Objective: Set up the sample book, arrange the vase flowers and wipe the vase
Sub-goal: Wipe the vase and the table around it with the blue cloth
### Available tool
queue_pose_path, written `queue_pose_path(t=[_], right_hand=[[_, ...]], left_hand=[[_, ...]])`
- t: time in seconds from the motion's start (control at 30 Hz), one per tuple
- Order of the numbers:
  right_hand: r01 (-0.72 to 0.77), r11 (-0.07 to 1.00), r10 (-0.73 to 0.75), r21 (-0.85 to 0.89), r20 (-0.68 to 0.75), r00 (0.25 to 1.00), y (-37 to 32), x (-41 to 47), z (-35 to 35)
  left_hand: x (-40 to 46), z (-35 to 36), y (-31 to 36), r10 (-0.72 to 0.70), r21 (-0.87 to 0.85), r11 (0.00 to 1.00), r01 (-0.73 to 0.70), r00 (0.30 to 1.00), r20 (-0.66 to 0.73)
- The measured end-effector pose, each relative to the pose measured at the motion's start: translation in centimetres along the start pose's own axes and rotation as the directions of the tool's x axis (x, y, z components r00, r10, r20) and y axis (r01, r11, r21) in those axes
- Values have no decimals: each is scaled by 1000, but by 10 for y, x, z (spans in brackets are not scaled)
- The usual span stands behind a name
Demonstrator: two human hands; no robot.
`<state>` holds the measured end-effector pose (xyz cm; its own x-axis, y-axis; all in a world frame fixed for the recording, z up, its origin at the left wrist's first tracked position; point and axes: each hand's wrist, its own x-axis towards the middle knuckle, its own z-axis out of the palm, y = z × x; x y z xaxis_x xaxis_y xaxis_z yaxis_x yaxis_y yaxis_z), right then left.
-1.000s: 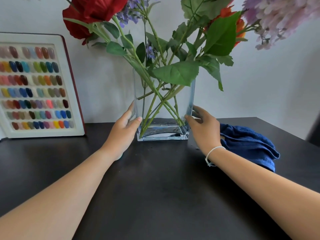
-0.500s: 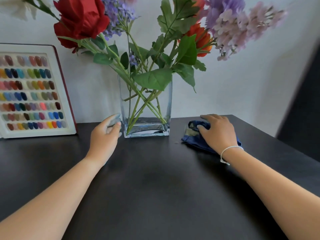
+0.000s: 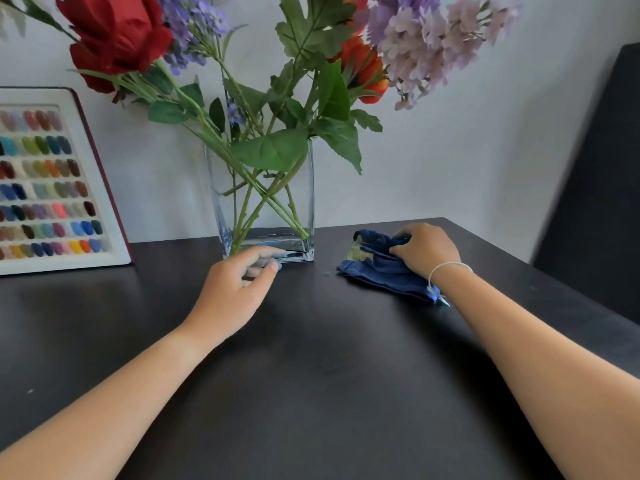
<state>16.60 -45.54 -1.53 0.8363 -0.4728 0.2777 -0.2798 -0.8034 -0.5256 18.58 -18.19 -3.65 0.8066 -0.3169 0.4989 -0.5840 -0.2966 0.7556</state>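
Observation:
A clear rectangular glass vase [image 3: 304, 202] stands at the back of the dark table [image 3: 311, 375]. It holds a red rose [image 3: 117, 39], purple and lilac blooms [image 3: 426, 39], an orange flower and green stems. The sample book [image 3: 52, 181] stands open against the wall on the left, showing rows of coloured nail chips. My left hand [image 3: 235, 289] hovers just in front of the vase base, fingers loosely curled and blurred, holding nothing. My right hand [image 3: 426, 251] grips a crumpled blue cloth [image 3: 377, 268] lying right of the vase.
A pale wall runs behind the table. A dark chair back [image 3: 595, 202] stands at the far right, beyond the table's right edge. The book's dark red cover edge shows behind its white page.
Both hands have left the sides of the vase. My right hand moved right onto the blue cloth and closed on it. My left hand drew back and drifted right, in front of the vase base.

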Motion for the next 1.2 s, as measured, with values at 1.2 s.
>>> queue_pose_path(t=[1.2], right_hand=[[229, 608, -286, 760, -60, 956, -52, -270, -101]], left_hand=[[-100, -49, 177, -66, -365, 912, 188, 945, 321]])
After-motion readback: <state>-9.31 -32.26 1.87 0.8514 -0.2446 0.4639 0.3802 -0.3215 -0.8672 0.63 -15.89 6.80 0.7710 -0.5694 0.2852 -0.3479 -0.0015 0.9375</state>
